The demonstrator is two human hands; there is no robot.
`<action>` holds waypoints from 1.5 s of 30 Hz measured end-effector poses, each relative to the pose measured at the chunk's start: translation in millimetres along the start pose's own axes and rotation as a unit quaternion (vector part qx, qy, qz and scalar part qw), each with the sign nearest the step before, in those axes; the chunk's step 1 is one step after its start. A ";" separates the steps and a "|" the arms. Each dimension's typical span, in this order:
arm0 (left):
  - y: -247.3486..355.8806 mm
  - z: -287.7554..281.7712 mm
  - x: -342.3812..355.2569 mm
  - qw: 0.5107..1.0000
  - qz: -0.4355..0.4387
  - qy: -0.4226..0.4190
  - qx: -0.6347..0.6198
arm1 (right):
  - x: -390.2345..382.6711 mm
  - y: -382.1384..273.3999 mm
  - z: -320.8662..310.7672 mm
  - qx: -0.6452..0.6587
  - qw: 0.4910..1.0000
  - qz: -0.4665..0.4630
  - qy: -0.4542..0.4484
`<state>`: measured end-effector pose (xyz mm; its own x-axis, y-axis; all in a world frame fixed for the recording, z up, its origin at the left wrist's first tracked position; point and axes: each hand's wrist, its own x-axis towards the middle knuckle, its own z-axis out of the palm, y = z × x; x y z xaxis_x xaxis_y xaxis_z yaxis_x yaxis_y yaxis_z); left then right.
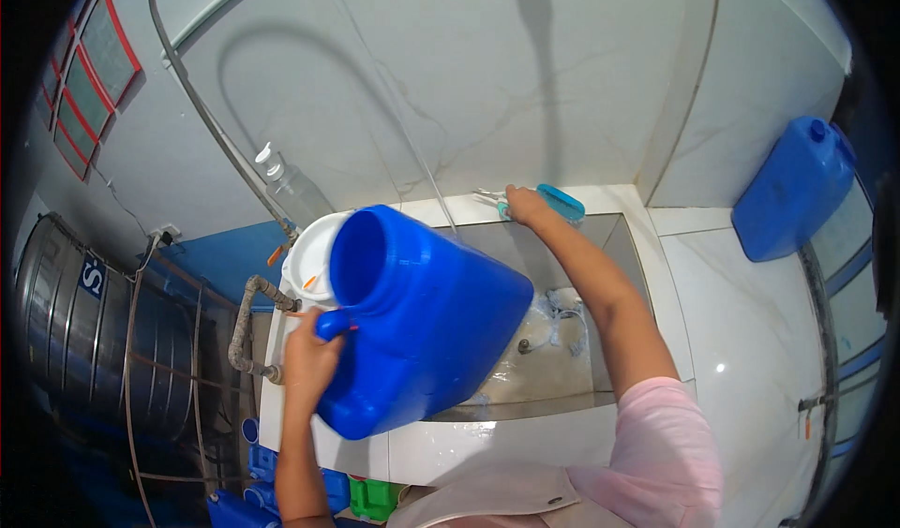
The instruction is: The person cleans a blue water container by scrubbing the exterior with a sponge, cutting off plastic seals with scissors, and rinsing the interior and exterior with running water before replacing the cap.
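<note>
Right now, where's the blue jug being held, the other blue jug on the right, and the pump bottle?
Held blue jug point(450, 327): head view, on its side wall.
Other blue jug point(789, 195): head view, on its broad side.
Pump bottle point(300, 196): head view, on its clear body.

A wet wash area, apparently in a shop or workshop, is being used. A deep sink point(623, 254) is being framed by a white tiled counter point(412, 451), and water point(544, 373) is being contained at its bottom. Pipework point(238, 341) is being routed along the left side, where a ribbed metal tank point(58, 322) is being fronted by a metal frame point(129, 369). A large blue container point(450, 322) is being held at the sink. A blue jerrycan point(792, 195) is being kept at the right, and more containers point(262, 463) low at the left.
</note>
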<state>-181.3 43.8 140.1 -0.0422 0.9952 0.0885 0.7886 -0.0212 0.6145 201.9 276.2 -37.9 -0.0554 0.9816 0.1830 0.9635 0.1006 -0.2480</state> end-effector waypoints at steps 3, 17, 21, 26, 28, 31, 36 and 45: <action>9.6 55.6 20.0 0.998 -0.016 -0.063 0.018 | 23.0 13.0 6.2 -0.083 0.996 -0.039 -0.007; -38.9 192.9 43.2 0.871 -0.220 -0.184 -0.398 | 20.1 -133.1 -82.7 0.454 0.826 0.091 -0.320; -30.3 203.4 30.9 0.909 -0.187 -0.177 -0.327 | 23.4 -132.9 -84.7 0.451 0.837 0.095 -0.294; -50.1 208.8 26.0 0.936 -0.127 -0.150 -0.292 | 16.2 -144.9 -78.8 0.452 0.832 0.091 -0.307; -44.0 204.3 39.5 0.955 -0.060 -0.203 -0.207 | 16.6 -134.8 -78.5 0.512 0.792 0.123 -0.308; -63.5 197.6 65.3 0.970 0.099 -0.186 -0.126 | 15.1 -151.8 -84.3 0.550 0.765 0.123 -0.310; -28.2 207.0 98.8 0.958 0.221 -0.153 0.100 | 8.5 -142.8 -88.9 0.503 0.797 0.121 -0.311; -2.4 267.2 122.3 0.928 0.354 0.107 -0.037 | 8.9 -152.5 -85.3 0.530 0.792 0.145 -0.266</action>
<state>-24.4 191.1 -60.0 0.3431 0.6875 0.6401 0.6218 -0.6770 0.3938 76.8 255.7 82.7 -0.2464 0.8895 -0.3848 0.2112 -0.3382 -0.9171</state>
